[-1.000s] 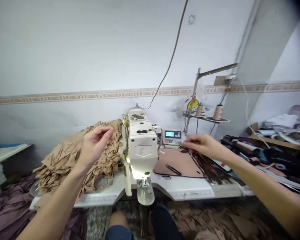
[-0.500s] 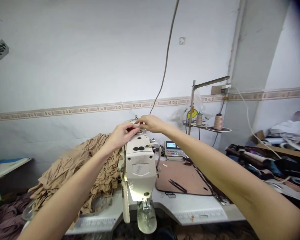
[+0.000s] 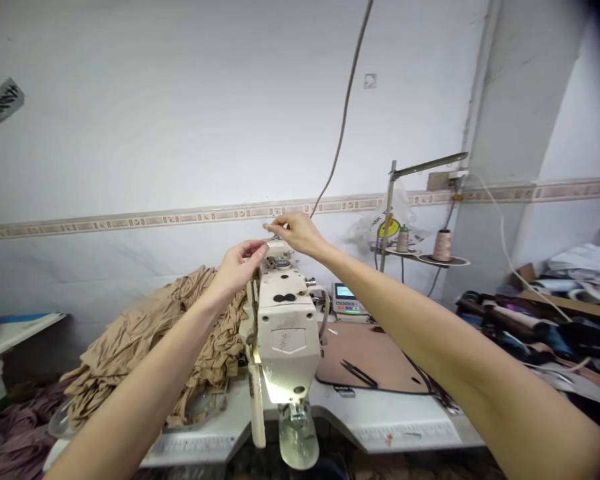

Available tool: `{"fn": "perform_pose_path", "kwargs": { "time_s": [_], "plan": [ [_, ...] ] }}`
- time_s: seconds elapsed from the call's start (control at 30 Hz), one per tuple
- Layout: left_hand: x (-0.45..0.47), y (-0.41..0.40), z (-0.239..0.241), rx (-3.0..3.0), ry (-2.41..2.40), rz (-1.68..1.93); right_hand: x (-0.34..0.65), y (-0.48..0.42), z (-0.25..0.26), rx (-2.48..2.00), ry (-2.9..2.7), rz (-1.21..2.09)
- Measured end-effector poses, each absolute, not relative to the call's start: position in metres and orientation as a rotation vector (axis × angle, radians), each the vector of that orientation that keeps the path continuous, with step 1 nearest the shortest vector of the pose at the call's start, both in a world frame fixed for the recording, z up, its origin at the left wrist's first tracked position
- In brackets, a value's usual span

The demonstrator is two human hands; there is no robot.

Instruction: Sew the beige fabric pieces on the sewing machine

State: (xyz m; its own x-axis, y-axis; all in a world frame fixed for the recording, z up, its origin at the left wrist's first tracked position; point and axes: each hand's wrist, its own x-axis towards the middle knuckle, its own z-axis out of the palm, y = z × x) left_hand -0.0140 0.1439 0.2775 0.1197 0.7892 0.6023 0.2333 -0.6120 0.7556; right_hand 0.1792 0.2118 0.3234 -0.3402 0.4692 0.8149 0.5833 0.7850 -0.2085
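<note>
A cream sewing machine [image 3: 283, 327] stands on a white table [image 3: 380, 420] right in front of me. Both my hands are above its top. My right hand [image 3: 295, 232] is pinched over the thread guide at the machine's back top; what its fingers hold is too fine to make out. My left hand [image 3: 239, 263] hovers by the machine's upper left edge with fingertips pressed together in a pinch. A heap of tan fabric [image 3: 145, 340] lies on the table left of the machine.
A thread stand [image 3: 395, 200] with cones [image 3: 443, 245] rises at the right rear. A control panel [image 3: 346, 298], a brown mat [image 3: 375, 360] with black snips [image 3: 357, 373], and dark clutter [image 3: 530, 320] fill the right side. Purple cloth [image 3: 10, 427] lies at lower left.
Both hands rose from beside the machine to its top a second ago. Since then my right hand has lifted slightly at the thread guide and my left has drawn back to the left.
</note>
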Motion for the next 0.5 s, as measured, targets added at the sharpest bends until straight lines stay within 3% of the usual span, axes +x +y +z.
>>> {"fn": "perform_pose_path", "kwargs": {
  "time_s": [0.17, 0.5],
  "plan": [
    [0.003, 0.131, 0.296, 1.669, 0.725, 1.385, 0.168, 0.215, 0.339, -0.851, -1.844, -0.022],
    [-0.072, 0.047, 0.273, 1.778, 0.925, 1.807, 0.183, 0.146, 0.321, -0.713, -2.27, 0.212]
  ]
}}
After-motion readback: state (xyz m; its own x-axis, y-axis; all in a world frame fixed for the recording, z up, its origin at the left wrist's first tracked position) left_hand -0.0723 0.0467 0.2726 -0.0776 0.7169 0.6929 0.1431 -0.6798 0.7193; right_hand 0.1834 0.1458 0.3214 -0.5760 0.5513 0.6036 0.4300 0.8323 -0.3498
